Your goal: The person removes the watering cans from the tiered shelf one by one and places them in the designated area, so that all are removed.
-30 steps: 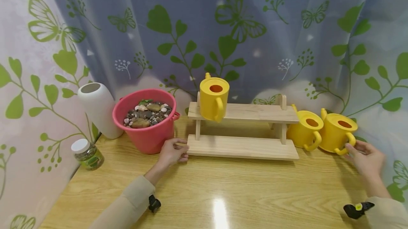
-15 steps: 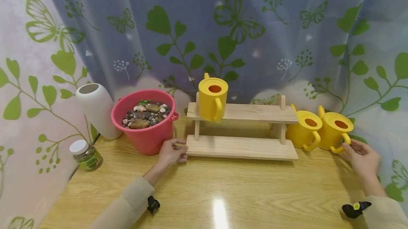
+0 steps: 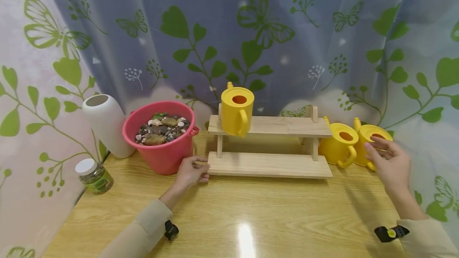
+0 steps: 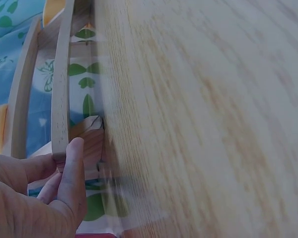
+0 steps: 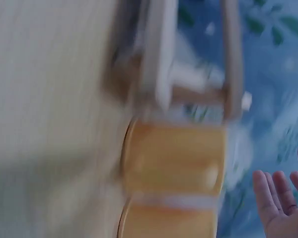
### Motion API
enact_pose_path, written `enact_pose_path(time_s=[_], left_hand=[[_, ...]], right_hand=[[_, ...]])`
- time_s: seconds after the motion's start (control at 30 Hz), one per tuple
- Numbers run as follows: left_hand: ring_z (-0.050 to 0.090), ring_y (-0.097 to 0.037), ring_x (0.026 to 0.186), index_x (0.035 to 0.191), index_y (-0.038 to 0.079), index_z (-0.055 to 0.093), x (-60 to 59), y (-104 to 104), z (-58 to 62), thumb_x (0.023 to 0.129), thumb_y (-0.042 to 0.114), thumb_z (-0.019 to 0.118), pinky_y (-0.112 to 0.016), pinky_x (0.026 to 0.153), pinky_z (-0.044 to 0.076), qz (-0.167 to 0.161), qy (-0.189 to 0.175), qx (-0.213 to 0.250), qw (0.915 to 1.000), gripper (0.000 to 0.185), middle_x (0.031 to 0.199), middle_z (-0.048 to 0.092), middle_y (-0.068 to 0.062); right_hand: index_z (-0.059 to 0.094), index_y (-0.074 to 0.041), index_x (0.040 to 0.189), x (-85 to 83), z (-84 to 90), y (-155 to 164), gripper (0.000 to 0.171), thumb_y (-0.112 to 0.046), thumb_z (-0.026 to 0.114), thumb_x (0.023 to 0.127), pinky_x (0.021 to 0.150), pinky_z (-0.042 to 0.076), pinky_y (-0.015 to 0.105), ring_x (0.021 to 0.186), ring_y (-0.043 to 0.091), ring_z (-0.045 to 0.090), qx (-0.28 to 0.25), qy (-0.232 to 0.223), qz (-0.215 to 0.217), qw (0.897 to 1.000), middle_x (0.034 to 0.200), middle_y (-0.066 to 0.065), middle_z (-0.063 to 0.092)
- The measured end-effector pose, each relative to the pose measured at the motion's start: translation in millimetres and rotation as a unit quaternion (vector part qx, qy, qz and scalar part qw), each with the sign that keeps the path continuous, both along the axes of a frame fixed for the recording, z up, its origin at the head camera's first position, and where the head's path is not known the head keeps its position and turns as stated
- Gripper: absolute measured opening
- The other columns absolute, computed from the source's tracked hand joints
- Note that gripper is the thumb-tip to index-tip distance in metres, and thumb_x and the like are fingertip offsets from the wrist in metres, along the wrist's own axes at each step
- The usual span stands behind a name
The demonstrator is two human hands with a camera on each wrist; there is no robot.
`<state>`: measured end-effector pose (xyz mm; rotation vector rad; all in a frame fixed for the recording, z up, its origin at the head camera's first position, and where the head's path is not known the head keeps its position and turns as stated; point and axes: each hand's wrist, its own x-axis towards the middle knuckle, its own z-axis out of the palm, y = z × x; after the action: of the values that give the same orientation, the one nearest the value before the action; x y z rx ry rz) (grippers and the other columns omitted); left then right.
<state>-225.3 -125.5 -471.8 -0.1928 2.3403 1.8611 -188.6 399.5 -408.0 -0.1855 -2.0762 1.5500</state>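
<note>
My left hand (image 3: 189,173) pinches the left end of the lower board of a two-tier wooden shelf (image 3: 269,165); in the left wrist view, thumb and fingers meet at the board's end (image 4: 61,94). A yellow watering can (image 3: 233,116) stands upright at the left of the top tier. Right of the shelf, two more sit side by side on the table: a nearer-to-shelf watering can (image 3: 334,144) and an outer watering can (image 3: 363,142). My right hand (image 3: 393,168) is raised in front of the outer can, partly covering it, fingers loose and holding nothing.
A pink bucket (image 3: 168,158) of pebbles stands just left of the shelf. Behind it is a white vase (image 3: 107,126), and a white-lidded jar (image 3: 95,176) sits at the table's left edge. A patterned curtain (image 3: 287,58) hangs close behind everything.
The right hand first pushed the outer watering can left against its neighbour, then let go of its handle and rose up and left. The left hand keeps its hold on the shelf.
</note>
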Motion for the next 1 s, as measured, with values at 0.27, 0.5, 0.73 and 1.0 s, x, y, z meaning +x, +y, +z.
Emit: enact_pose_path(time_s=[0.27, 0.5, 0.73, 1.0], left_hand=[[0.074, -0.016, 0.068, 0.128, -0.005, 0.069, -1.6, -1, -0.4, 0.100, 0.004, 0.071, -0.039, 0.072, 0.071, -0.001, -0.005, 0.002, 1.0000, 0.029, 0.101, 0.074, -0.022], [0.075, -0.017, 0.069, 0.127, -0.005, 0.069, -1.3, 0, -0.9, 0.100, 0.004, 0.071, -0.040, 0.072, 0.071, -0.002, 0.001, -0.004, 1.0000, 0.028, 0.102, 0.074, -0.023], [0.074, -0.016, 0.068, 0.127, -0.005, 0.069, -2.0, -1, -1.2, 0.100, 0.004, 0.071, -0.039, 0.071, 0.071, 0.001, -0.001, 0.001, 1.0000, 0.028, 0.102, 0.074, -0.023], [0.074, -0.017, 0.069, 0.127, -0.005, 0.069, -1.7, -1, -1.4, 0.100, 0.003, 0.070, -0.039, 0.071, 0.071, -0.004, 0.003, 0.000, 1.0000, 0.029, 0.104, 0.075, -0.025]], right_hand=[[0.068, 0.002, 0.133, -17.2, 9.8, -83, 0.037, -0.015, 0.073, 0.101, 0.070, 0.064, 0.013, 0.087, -0.009, 0.070, 0.102, 0.011, 0.107, 0.989, 0.102, -0.029, 0.069], [0.064, 0.006, 0.136, -32.5, 20.1, -152, 0.041, -0.016, 0.072, 0.102, 0.074, 0.066, 0.017, 0.087, -0.001, 0.072, 0.093, 0.012, 0.205, 0.974, 0.109, -0.009, 0.074], [0.069, -0.003, 0.134, -45.5, 25.6, -212, 0.038, -0.017, 0.075, 0.100, 0.084, 0.062, 0.017, 0.098, 0.005, 0.070, 0.094, -0.002, 0.254, 0.963, 0.121, 0.021, 0.073], [0.070, -0.006, 0.134, -62.3, 27.5, -255, 0.040, -0.018, 0.079, 0.097, 0.083, 0.063, 0.025, 0.104, 0.031, 0.071, 0.077, 0.003, 0.277, 0.958, 0.122, 0.020, 0.074]])
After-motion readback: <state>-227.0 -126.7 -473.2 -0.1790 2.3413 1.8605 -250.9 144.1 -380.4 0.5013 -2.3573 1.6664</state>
